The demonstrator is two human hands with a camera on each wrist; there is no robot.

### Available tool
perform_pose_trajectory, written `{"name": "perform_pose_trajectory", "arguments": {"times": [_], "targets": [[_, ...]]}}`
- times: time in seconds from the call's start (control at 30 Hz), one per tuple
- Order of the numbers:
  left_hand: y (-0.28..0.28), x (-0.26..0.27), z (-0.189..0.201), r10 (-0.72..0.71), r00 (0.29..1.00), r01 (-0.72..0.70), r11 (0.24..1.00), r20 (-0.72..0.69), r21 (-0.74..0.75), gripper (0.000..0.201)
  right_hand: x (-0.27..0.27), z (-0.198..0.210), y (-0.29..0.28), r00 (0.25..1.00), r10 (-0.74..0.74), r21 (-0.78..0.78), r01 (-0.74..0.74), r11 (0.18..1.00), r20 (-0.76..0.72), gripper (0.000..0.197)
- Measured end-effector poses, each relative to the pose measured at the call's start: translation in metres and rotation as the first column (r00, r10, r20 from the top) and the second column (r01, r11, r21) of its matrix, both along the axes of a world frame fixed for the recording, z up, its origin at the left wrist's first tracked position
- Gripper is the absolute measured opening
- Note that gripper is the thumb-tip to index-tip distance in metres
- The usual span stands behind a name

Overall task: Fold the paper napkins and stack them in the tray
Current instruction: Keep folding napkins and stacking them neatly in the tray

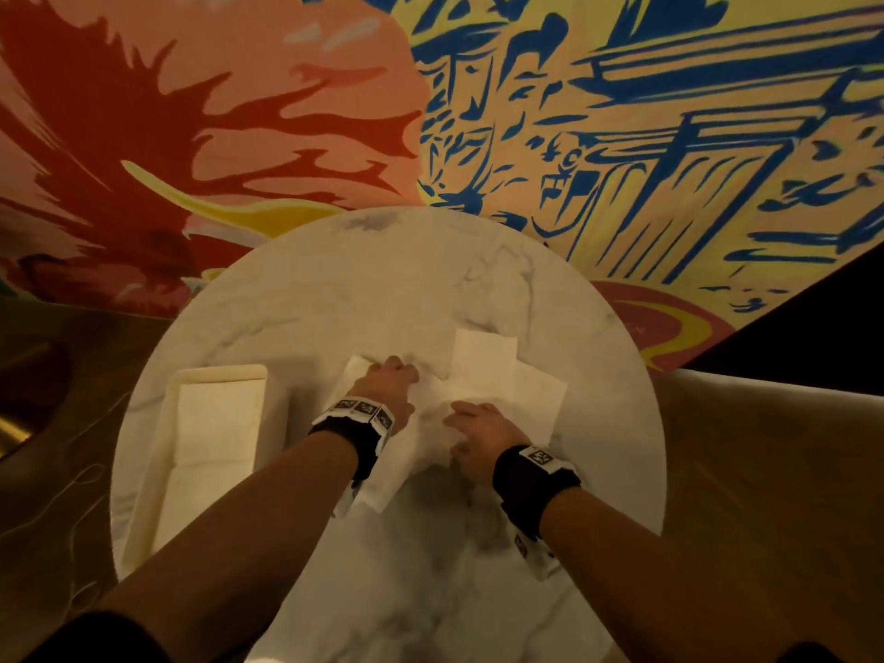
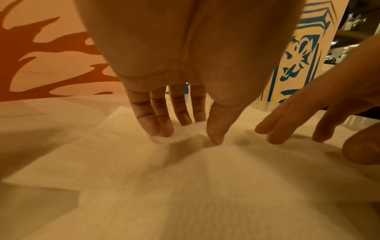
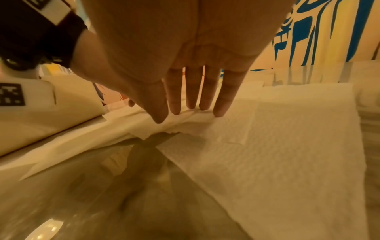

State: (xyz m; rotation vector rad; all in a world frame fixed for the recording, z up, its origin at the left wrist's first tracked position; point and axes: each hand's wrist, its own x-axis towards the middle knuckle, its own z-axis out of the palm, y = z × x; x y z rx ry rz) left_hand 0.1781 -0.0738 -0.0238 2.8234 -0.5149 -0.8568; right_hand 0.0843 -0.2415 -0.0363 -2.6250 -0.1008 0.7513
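Right of the tray (image 1: 143,452), both the left hand (image 1: 385,392) and right hand (image 1: 478,435) press flat-fingered on one napkin (image 1: 433,413); uneven pushing could skew the crease or tear it.

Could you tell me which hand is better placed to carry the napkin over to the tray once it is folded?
Probably the left hand. The tray sits at the table's left edge, on that hand's side, while the right hand would have to cross over. Both hands press on the napkin with straight fingers.
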Motion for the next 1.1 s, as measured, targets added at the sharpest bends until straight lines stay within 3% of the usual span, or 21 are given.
{"name": "perform_pose_trajectory", "arguments": {"times": [0.23, 0.37, 0.47, 0.57, 0.7, 0.83, 0.97, 1.1], "targets": [[0.002, 0.007, 0.008, -0.034, 0.998, 0.034, 0.999, 0.054, -0.001, 0.017, -0.003, -0.002, -0.003, 0.99, -0.13, 0.085, 0.125, 0.989, 0.056, 0.041], [0.012, 0.005, 0.022, 0.108, 0.994, -0.105, 0.99, 0.029, -0.092, 0.012, -0.003, 0.005, -0.005, 0.921, -0.36, 0.209, 0.326, 0.922, 0.149, 0.032], [0.022, 0.002, 0.036, 0.221, 0.975, -0.209, 0.949, 0.023, -0.235, 0.011, 0.0, 0.016, -0.005, 0.768, -0.636, 0.418, 0.555, 0.719, 0.073, 0.035], [0.027, -0.005, 0.055, 0.323, 0.946, -0.293, 0.876, 0.015, -0.383, 0.014, 0.002, 0.028, 0.003, 0.656, -0.733, 0.546, 0.686, 0.481, -0.18, 0.044], [0.029, -0.017, 0.081, 0.424, 0.905, -0.361, 0.779, 0.008, -0.512, 0.014, 0.003, 0.054, 0.026, 0.683, -0.649, 0.685, 0.65, 0.33, -0.335, 0.05], [0.039, -0.029, 0.091, 0.519, 0.853, -0.44, 0.669, -0.047, -0.599, 0.017, 0.005, 0.075, 0.042, 0.692, -0.677, 0.775, 0.562, 0.289, -0.249, 0.052], [0.052, -0.045, 0.099, 0.541, 0.821, -0.483, 0.489, -0.181, -0.726, 0.035, 0.005, 0.083, 0.046, 0.658, -0.728, 0.796, 0.538, 0.278, -0.191, 0.051], [0.061, -0.059, 0.109, 0.529, 0.839, -0.409, 0.463, -0.125, -0.787, 0.042, 0.0, 0.095, 0.049, 0.676, -0.719, 0.85, 0.465, 0.249, -0.159, 0.048]]}}
